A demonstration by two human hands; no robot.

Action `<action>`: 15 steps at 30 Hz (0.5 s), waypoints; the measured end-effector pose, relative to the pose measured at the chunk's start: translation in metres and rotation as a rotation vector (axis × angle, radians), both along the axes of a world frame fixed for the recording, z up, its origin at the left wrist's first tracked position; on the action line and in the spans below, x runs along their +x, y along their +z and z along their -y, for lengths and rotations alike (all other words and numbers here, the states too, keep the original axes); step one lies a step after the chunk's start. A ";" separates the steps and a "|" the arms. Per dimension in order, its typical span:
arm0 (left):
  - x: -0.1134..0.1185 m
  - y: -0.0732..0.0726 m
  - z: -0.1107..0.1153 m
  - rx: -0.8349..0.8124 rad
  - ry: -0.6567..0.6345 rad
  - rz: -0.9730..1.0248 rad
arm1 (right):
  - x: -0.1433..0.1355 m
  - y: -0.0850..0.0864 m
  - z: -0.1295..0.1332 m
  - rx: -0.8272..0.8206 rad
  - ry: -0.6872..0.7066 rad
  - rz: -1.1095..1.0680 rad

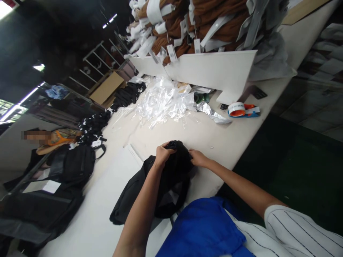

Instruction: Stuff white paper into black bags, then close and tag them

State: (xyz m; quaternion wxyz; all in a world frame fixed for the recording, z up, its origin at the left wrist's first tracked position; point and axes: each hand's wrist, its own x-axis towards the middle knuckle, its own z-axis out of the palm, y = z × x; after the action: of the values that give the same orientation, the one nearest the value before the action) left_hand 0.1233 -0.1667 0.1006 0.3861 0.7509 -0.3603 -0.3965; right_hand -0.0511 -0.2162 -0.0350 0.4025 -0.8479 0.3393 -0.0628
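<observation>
A black fabric bag [134, 194] lies on the white table in front of me, its top bunched up and a looped strap or edge near my body. My left hand [164, 154] is closed on the gathered dark fabric at the top. On the right side of the same bag, my right hand [197, 157] pinches the cloth at its edge, fingertips partly hidden. White sheets [134, 154] lie flat on the table beside the bag, and part of another sheet shows beneath it.
Crumpled clear plastic [163, 101] covers the table's far part. An orange and blue tape dispenser [243, 110] stands near the right edge. Behind a white panel [211, 69], brown wrapped goods [219, 21] are stacked. More black bags [73, 164] and another person [57, 139] are at left.
</observation>
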 end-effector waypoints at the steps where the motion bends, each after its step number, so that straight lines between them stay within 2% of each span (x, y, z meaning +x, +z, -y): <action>1: 0.002 -0.001 0.001 0.000 0.001 -0.009 | 0.001 -0.002 -0.002 -0.011 -0.035 -0.037; 7: 0.014 -0.003 0.014 0.037 0.069 -0.006 | 0.002 -0.003 -0.012 -0.090 -0.054 -0.133; 11: 0.021 0.001 0.024 0.049 0.079 0.036 | 0.007 0.002 -0.009 -0.186 -0.084 -0.164; 15: 0.027 0.004 0.034 0.065 0.144 0.056 | 0.013 0.002 -0.005 -0.205 -0.075 -0.189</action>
State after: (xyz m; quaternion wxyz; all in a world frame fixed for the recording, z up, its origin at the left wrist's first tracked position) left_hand 0.1505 -0.2011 0.1043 0.3787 0.7979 -0.3029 -0.3580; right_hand -0.0384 -0.2110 -0.0326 0.2774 -0.8735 0.3987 -0.0321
